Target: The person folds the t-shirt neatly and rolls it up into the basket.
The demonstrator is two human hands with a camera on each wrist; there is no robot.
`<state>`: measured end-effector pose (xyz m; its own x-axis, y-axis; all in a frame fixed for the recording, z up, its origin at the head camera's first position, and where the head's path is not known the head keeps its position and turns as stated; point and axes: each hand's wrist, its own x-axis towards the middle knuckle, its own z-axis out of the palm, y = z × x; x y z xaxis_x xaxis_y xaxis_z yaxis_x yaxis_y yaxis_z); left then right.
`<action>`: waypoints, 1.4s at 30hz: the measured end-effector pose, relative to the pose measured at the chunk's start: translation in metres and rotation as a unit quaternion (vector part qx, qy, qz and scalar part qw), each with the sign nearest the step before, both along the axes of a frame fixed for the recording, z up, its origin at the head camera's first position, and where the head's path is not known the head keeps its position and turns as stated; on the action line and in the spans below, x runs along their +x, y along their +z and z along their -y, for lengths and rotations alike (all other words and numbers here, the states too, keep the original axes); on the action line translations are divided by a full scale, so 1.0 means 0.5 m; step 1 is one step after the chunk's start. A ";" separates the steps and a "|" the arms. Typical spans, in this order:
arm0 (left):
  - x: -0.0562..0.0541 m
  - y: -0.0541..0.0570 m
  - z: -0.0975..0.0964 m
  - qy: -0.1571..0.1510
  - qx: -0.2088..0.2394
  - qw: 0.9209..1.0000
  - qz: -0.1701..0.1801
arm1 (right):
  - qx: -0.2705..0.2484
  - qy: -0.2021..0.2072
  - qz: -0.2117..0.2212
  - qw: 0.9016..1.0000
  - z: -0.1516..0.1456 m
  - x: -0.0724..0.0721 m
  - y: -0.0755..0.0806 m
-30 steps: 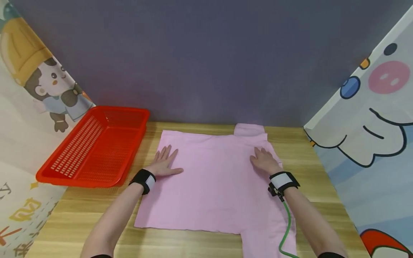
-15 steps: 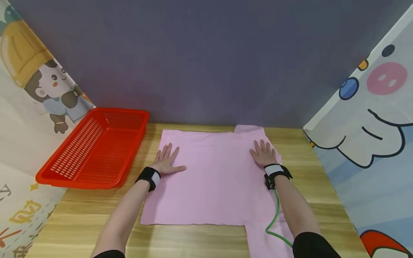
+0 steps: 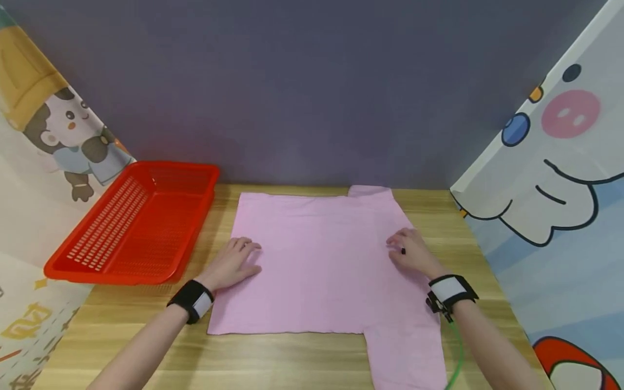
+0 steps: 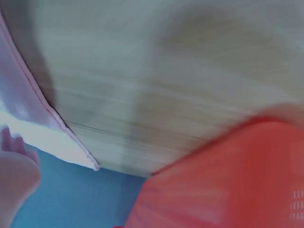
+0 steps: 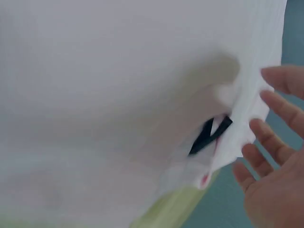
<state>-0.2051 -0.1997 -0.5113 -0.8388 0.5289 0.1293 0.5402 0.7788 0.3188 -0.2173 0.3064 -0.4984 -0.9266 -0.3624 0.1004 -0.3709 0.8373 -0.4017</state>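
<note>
A pink T-shirt (image 3: 312,260) lies spread sideways on the wooden table, its hem side to the left and its sleeves at the right. Over its left edge is my left hand (image 3: 234,262), fingers loosely bent and holding nothing; only part of this hand (image 4: 18,175) shows in the left wrist view. Near the shirt's right edge, my right hand (image 3: 411,252) hovers with relaxed fingers. The right wrist view has its fingers (image 5: 273,137) spread apart, with nothing between them. Close by there, a dark label strip (image 5: 211,135) shows in the shirt's neck opening.
A red plastic basket (image 3: 212,201) with slotted sides stands left of the shirt. Behind the wooden table (image 3: 273,360) rises a dark grey panel (image 3: 292,92). Cartoon-printed sheets flank both sides. From the right wristband (image 3: 450,290) runs a green cable (image 3: 459,352).
Both hands lay flat with spread fingers on the shirt; now their fingers are bent. The left hand has drawn back toward the person, and the right has shifted back and to the right.
</note>
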 end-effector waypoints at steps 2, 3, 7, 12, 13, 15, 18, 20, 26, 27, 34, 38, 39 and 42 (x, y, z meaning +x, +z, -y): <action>0.041 0.001 0.019 -0.025 0.008 1.000 -0.005 | 0.000 0.012 0.039 0.999 -0.007 0.041 0.009; 0.061 0.001 0.027 -0.036 0.012 0.999 -0.005 | -0.005 0.020 0.062 0.998 -0.011 0.061 0.011; 0.132 -0.004 0.055 -0.070 0.038 0.997 -0.003 | -0.027 0.037 0.160 0.986 -0.024 0.134 0.018; 0.189 -0.006 0.084 -0.102 0.059 0.993 -0.014 | -0.041 0.079 0.147 0.985 -0.051 0.201 0.010; 0.195 -0.005 0.090 -0.107 0.055 0.993 -0.019 | -0.041 0.089 0.136 0.986 -0.060 0.211 0.008; 0.203 -0.003 0.102 -0.115 0.043 0.992 -0.037 | -0.044 0.100 0.117 0.987 -0.074 0.229 0.004; 0.209 -0.001 0.121 -0.125 0.019 0.989 -0.079 | -0.041 0.108 0.090 0.989 -0.094 0.250 0.000; 0.212 -0.001 0.133 -0.131 0.005 0.985 -0.108 | -0.033 0.099 0.082 0.991 -0.104 0.262 -0.002; 0.222 0.000 0.160 -0.155 0.000 0.976 -0.151 | 0.003 0.077 0.087 0.993 -0.119 0.282 0.003; 0.223 0.001 0.163 -0.160 0.001 0.974 -0.159 | 0.009 0.074 0.091 0.993 -0.121 0.285 0.004; 0.225 -0.007 0.159 -0.227 0.014 0.943 -0.243 | 0.024 0.066 0.111 0.991 -0.128 0.297 0.009; 0.237 -0.014 0.144 -0.230 -0.012 0.931 -0.284 | 0.025 0.076 0.083 0.993 -0.129 0.302 0.004; 0.241 -0.015 0.142 -0.223 -0.016 0.932 -0.286 | 0.022 0.083 0.067 0.994 -0.130 0.303 0.001; 0.251 -0.017 0.138 -0.201 -0.010 0.939 -0.281 | 0.015 0.082 0.056 0.995 -0.128 0.310 -0.002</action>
